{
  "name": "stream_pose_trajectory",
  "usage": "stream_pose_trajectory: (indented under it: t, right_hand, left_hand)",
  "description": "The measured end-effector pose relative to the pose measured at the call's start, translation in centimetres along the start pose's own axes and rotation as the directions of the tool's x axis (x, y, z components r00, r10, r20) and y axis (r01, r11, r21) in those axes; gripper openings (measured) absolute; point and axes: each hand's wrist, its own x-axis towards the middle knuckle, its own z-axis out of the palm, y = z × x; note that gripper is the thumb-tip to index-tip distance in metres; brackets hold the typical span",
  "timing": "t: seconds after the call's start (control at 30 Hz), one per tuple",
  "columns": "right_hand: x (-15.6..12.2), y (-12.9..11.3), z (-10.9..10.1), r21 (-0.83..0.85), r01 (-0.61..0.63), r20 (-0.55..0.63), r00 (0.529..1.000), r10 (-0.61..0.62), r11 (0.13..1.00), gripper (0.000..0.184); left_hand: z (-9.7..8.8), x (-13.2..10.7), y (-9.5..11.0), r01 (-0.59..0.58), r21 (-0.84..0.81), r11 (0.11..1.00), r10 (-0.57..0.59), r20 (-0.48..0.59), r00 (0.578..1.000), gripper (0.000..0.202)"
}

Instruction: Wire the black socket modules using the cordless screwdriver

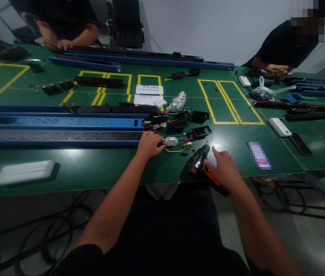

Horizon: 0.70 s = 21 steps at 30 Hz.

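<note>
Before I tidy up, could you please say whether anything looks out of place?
The drill seems to overhang the green table at its near edge and might get knocked; small dark parts lie loose beside the drill.

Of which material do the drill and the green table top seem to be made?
Drill: probably hard plastic, dark and fairly matte with red-orange parts, judging by its moulded-looking body.
Table top: smooth and slightly glossy, since it reflects light patches; perhaps laminate or a rubber mat.
</note>
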Motion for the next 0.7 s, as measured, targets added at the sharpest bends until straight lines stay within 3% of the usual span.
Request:
stream_pose_trajectory:
  t: [0.1,0.2,0.27,0.37,0.47,0.7]
  right_hand:
    - [4.7,-0.1,-0.1,0.218,0.16,-0.03,0.987,-0.157,0.963,0.05]
    - [9.5,-1.9,1.3,0.364,0.326,-0.031,0.941,-0.338,0.873,0.042]
    - [12.3,-3.2,2.4,0.327,0.364,-0.015,0.925,-0.38,0.872,0.04]
    - [15.3,-4.7,3.4,0.16,0.406,0.144,0.892,-0.428,0.9,0.039]
    - [16.5,-5.2,3.8,0.081,0.45,0.254,0.854,-0.455,0.889,0.032]
    - [15.8,-4.9,4.8,0.115,0.536,0.268,0.794,-0.545,0.837,0.024]
  left_hand:
    - [0.0,0.0,0.2,-0.001,0.006,1.0,0.001,-0.005,1.0,0.024]
    - [0.1,0.0,0.2,-0.002,0.016,1.0,0.002,-0.009,1.0,0.023]
    - [0.1,0.0,0.3,-0.005,0.025,1.0,0.005,-0.016,1.0,0.022]
    - [0.2,-0.1,0.5,-0.008,0.041,0.999,0.01,-0.03,1.0,0.023]
    - [0.2,-0.2,0.6,-0.009,0.048,0.999,0.012,-0.041,0.999,0.023]
    - [0.4,0.0,0.4,-0.002,0.024,1.0,0.003,-0.04,0.999,0.02]
